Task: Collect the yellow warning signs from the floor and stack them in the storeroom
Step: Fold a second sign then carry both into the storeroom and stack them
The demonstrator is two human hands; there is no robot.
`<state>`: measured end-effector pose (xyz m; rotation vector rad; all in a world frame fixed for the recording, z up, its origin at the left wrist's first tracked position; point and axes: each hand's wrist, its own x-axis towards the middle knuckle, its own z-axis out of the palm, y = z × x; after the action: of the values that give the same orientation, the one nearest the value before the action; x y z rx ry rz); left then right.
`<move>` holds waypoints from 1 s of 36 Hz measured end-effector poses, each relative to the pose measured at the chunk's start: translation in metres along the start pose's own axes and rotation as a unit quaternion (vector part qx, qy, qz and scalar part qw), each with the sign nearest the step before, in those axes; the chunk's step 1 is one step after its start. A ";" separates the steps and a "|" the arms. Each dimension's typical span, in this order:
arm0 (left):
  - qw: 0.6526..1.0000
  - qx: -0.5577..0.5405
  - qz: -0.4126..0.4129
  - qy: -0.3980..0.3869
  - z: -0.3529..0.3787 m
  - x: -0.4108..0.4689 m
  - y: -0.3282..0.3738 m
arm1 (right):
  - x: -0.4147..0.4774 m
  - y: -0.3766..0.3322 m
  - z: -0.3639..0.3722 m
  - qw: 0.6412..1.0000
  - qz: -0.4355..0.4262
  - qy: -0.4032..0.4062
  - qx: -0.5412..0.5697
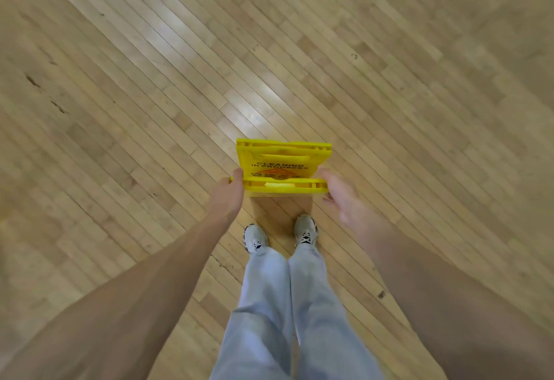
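Note:
A yellow warning sign point(281, 163) reading "CLEANING IN PROGRESS" stands on the wooden floor just ahead of my feet, seen from above with its two panels spread a little apart. My left hand point(229, 192) grips the left end of the near panel's top edge, thumb over it. At the right end of the same panel, my right hand point(338, 193) has fingers curled around the edge; it looks blurred. The sign's lower part is hidden below its top.
Pale hardwood floor point(150, 94) with diagonal boards stretches all around, with glare patches ahead of the sign. My two feet in white trainers point(280, 234) stand close behind the sign. No other signs or walls are in view.

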<state>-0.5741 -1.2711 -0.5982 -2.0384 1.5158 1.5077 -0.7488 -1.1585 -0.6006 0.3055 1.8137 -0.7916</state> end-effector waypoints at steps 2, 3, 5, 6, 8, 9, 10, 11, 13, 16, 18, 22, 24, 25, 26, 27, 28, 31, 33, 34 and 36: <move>1.000 -0.002 0.004 0.015 0.004 0.009 0.014 | 0.008 -0.011 0.000 1.000 -0.014 0.002 -0.005; 1.000 0.000 0.006 0.024 0.005 0.013 0.020 | 0.011 -0.017 -0.001 1.000 -0.018 0.002 -0.011; 0.999 0.001 0.000 0.044 0.009 0.021 0.032 | 0.019 -0.027 0.000 0.999 -0.026 0.009 -0.044; 0.999 -0.003 -0.005 0.052 0.011 0.025 0.037 | 0.022 -0.031 0.000 0.997 -0.031 0.020 -0.066; 0.998 -0.017 -0.016 0.063 0.013 0.032 0.043 | 0.027 -0.036 0.001 0.993 -0.044 0.040 -0.105; 0.997 -0.029 -0.023 0.062 0.014 0.035 0.045 | 0.031 -0.038 0.002 0.991 -0.051 0.049 -0.118; 0.997 -0.043 -0.028 0.059 0.014 0.038 0.047 | 0.034 -0.039 0.002 0.988 -0.059 0.055 -0.130; 0.996 -0.058 -0.034 0.053 0.014 0.041 0.049 | 0.037 -0.040 0.002 0.985 -0.070 0.059 -0.149; 0.995 -0.080 -0.039 0.040 0.013 0.047 0.051 | 0.041 -0.040 0.001 0.975 -0.085 0.067 -0.197; 0.994 -0.101 -0.029 0.010 0.015 0.051 0.053 | 0.048 -0.035 -0.002 0.977 -0.071 0.066 -0.192; 0.992 -0.124 -0.026 -0.002 0.017 0.051 0.055 | 0.050 -0.033 -0.003 0.982 -0.072 0.055 -0.165; 0.988 -0.152 -0.037 -0.005 0.022 0.045 0.055 | 0.051 -0.033 -0.004 0.980 -0.081 0.035 -0.181; 0.984 -0.169 -0.054 0.002 0.026 0.045 0.050 | 0.049 -0.034 -0.005 0.976 -0.082 0.035 -0.196; 0.982 -0.177 -0.065 0.007 0.028 0.047 0.046 | 0.049 -0.034 -0.005 0.977 -0.084 0.033 -0.194; 0.980 -0.183 -0.073 0.013 0.030 0.048 0.043 | 0.049 -0.035 -0.006 0.977 -0.085 0.031 -0.192; 0.980 -0.183 -0.076 0.019 0.030 0.046 0.041 | 0.048 -0.036 -0.006 0.977 -0.084 0.031 -0.194; 0.980 -0.182 -0.074 0.025 0.031 0.043 0.040 | 0.046 -0.036 -0.006 0.977 -0.082 0.033 -0.196; 0.982 -0.172 -0.071 0.026 0.034 0.037 0.034 | 0.044 -0.034 -0.006 0.976 -0.078 0.040 -0.201; 0.983 -0.170 -0.071 0.016 0.037 0.031 0.029 | 0.040 -0.031 -0.005 0.976 -0.084 0.039 -0.196; 0.983 -0.171 -0.071 0.011 0.039 0.028 0.027 | 0.038 -0.028 -0.005 0.976 -0.085 0.038 -0.195; 0.983 -0.171 -0.064 0.004 0.041 0.023 0.021 | 0.034 -0.023 -0.005 0.977 -0.087 0.040 -0.190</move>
<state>-0.6163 -1.2679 -0.6269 -2.2749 1.1636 1.8095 -0.7778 -1.1780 -0.6224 -0.0725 2.0426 -0.5403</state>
